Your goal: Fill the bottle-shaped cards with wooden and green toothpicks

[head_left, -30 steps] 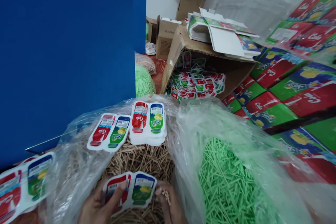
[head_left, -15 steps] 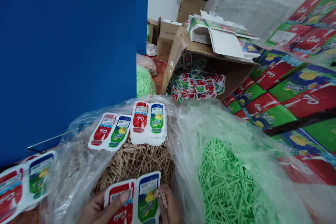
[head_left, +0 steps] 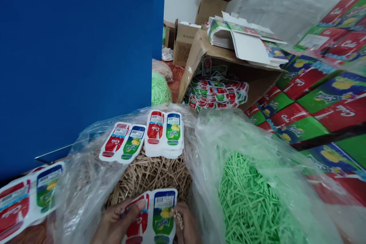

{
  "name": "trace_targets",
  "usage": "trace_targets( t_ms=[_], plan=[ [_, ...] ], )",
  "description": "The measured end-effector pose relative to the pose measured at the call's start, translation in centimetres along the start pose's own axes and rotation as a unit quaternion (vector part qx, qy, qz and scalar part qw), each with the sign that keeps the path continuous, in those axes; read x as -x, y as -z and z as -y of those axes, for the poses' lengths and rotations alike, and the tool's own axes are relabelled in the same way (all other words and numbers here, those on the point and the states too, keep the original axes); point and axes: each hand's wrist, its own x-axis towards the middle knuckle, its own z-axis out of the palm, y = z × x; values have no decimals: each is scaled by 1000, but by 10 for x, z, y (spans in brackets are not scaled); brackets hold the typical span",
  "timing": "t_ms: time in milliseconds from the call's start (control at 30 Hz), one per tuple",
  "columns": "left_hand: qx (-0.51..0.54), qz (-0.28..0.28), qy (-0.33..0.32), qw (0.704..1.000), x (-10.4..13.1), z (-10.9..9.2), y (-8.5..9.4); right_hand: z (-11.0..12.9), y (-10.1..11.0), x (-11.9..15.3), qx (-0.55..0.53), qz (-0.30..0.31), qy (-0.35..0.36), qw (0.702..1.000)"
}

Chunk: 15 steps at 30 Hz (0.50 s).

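Printed pouch (head_left: 150,217) pinched between both hands

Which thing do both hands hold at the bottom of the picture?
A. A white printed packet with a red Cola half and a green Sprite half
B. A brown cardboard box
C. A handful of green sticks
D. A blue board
A: the left hand and the right hand hold the two sides of the Cola and Sprite packet above the bag of brown sticks.

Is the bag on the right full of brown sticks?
No, the right bag holds green sticks; the brown sticks are in the left bag, beneath the hands' printed pouch.
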Motion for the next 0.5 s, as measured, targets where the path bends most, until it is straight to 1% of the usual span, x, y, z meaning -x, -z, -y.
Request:
trace_targets(
  t_ms=[100,200,300,433,500],
  plan=[
    [13,-20,-14,1000,-5,8,-1,-2,2,1,5,8,0,1000],
    [5,-22,-19,1000,-7,11,-2,-4,2,2,5,5,7,1000],
    [3,-4,-21,1000,-5,8,-2,-5,1,4,8,-3,3,1000],
    [-18,47,-29,998,-3,2,1,-6,-1,6,19,-15,-2,1000],
    [-36,54,-33,997,-3,1,2,-7,-1,7,25,-19,-5,999]
  ],
)
